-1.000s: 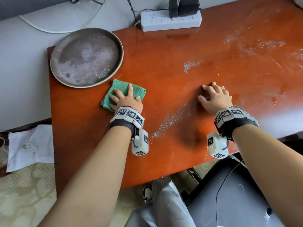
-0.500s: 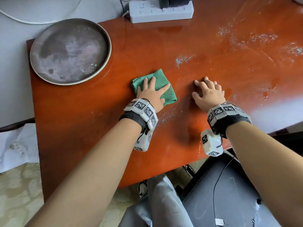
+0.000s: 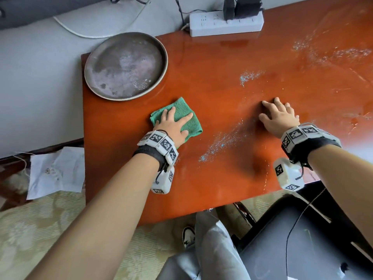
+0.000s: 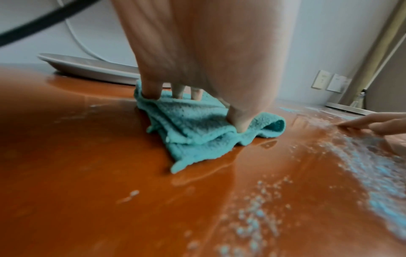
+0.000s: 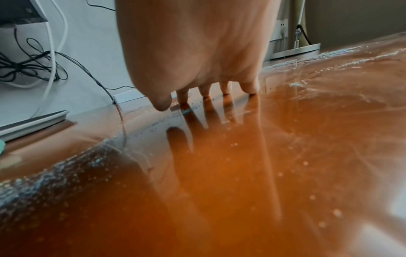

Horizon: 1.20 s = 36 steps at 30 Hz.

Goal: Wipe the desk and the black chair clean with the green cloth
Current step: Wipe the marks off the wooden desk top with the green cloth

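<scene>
My left hand (image 3: 173, 124) lies flat on the folded green cloth (image 3: 192, 128), fingers spread and pressing it onto the glossy red-brown desk (image 3: 222, 77), just below and right of the plate. In the left wrist view the fingertips and thumb push down into the cloth (image 4: 197, 132). My right hand (image 3: 278, 116) rests on the desk further right and holds nothing; its fingertips (image 5: 248, 88) touch the wood. Bluish-white powder (image 3: 222, 142) is scattered between the two hands. The black chair (image 3: 302, 249) stands below the desk's near edge at lower right.
A round grey metal plate (image 3: 126, 65) sits on the desk's far left corner. A white power strip (image 3: 226, 23) with plugs lies at the back edge. More powder (image 3: 333, 53) marks the far right. A sheet of paper (image 3: 56, 172) lies on the floor at left.
My left hand slid the cloth right from the plate's edge toward my right hand, then partway back to the left. My right hand stayed planted on the desk.
</scene>
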Available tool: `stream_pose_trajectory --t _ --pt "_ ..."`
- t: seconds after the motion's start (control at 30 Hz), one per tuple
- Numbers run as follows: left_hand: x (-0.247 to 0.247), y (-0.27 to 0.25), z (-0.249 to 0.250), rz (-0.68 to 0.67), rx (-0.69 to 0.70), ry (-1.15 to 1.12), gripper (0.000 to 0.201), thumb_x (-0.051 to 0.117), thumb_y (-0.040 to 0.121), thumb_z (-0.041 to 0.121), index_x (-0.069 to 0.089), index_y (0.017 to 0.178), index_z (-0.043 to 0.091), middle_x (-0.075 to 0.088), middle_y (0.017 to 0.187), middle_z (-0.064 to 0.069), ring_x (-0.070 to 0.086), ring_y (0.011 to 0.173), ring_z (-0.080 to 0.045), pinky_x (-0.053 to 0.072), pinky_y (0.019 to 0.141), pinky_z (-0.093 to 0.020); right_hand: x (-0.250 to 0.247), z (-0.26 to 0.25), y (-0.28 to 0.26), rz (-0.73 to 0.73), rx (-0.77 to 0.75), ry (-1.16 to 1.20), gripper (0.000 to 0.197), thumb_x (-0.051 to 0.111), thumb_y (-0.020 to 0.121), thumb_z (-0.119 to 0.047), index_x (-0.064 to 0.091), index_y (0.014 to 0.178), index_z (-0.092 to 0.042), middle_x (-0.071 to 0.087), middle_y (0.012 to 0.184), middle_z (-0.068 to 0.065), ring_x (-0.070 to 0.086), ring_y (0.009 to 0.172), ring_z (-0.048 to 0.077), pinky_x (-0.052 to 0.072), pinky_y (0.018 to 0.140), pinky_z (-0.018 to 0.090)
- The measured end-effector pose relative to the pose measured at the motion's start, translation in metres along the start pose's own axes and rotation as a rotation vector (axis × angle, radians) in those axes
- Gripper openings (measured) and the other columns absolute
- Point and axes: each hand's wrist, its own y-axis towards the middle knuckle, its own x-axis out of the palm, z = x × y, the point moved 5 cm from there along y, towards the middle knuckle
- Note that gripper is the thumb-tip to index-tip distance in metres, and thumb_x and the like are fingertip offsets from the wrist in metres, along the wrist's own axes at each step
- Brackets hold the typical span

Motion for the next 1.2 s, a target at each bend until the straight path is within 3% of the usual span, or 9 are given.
stream_pose_trajectory --t 0.37,0.53,0.77,0.9,1.03,1.2 --pt "0.002 -0.025 -0.051 0.003 -0.192 -0.056 0.059 0.035 0.099 0.035 0.006 0.148 0.048 -0.009 0.160 -0.005 -0.008 0.146 -0.029 0.023 0.113 -0.054 0.018 -0.028 -0.025 -0.029 -0.015 -0.064 0.060 0.036 0.097 -0.044 0.009 0.149 -0.033 -0.006 0.159 -0.003 -0.002 0.144 0.035 0.005 0.114 0.056" --pt "0.007 -0.022 -0.039 -0.016 -0.214 -0.040 0.059 0.032 0.100 0.032 0.001 0.149 0.046 -0.013 0.159 -0.007 -0.010 0.145 -0.032 0.016 0.115 -0.054 0.030 -0.032 -0.036 -0.056 -0.063 -0.107 0.059 0.038 0.097 -0.045 0.011 0.149 -0.036 -0.003 0.159 -0.007 0.000 0.143 0.035 0.013 0.112 0.057" --pt "0.009 -0.016 0.002 -0.017 -0.098 -0.017 0.058 0.033 0.101 0.033 0.002 0.150 0.043 -0.013 0.159 -0.009 -0.010 0.145 -0.034 0.012 0.114 -0.056 0.026 -0.032 -0.037 -0.055 -0.064 -0.142 0.061 0.044 0.094 -0.048 0.015 0.148 -0.039 0.000 0.158 -0.009 0.004 0.142 0.034 0.018 0.111 0.057" --pt "0.018 -0.019 0.006 0.017 -0.160 -0.121 0.058 0.033 0.101 0.032 0.002 0.149 0.046 -0.015 0.159 -0.008 -0.013 0.145 -0.032 0.005 0.115 -0.056 0.026 -0.032 -0.036 -0.056 -0.053 -0.142 0.062 0.045 0.094 -0.048 0.016 0.147 -0.040 0.001 0.158 -0.009 0.005 0.142 0.033 0.020 0.111 0.057" --pt "0.021 -0.028 -0.019 0.065 -0.261 -0.196 0.058 0.031 0.101 0.032 0.002 0.148 0.047 -0.015 0.159 -0.007 -0.014 0.145 -0.031 0.004 0.115 -0.055 0.025 -0.031 -0.035 -0.065 -0.060 -0.151 0.062 0.045 0.094 -0.049 0.015 0.147 -0.040 0.000 0.158 -0.009 0.005 0.142 0.033 0.022 0.110 0.057" --pt "0.018 -0.042 -0.085 0.131 -0.406 -0.229 0.056 0.033 0.099 0.034 0.008 0.148 0.047 -0.010 0.160 -0.006 -0.009 0.146 -0.031 0.006 0.115 -0.056 0.027 -0.030 -0.035 -0.049 -0.060 -0.151 0.062 0.045 0.093 -0.049 0.016 0.147 -0.041 0.001 0.158 -0.009 0.006 0.142 0.033 0.023 0.110 0.057"
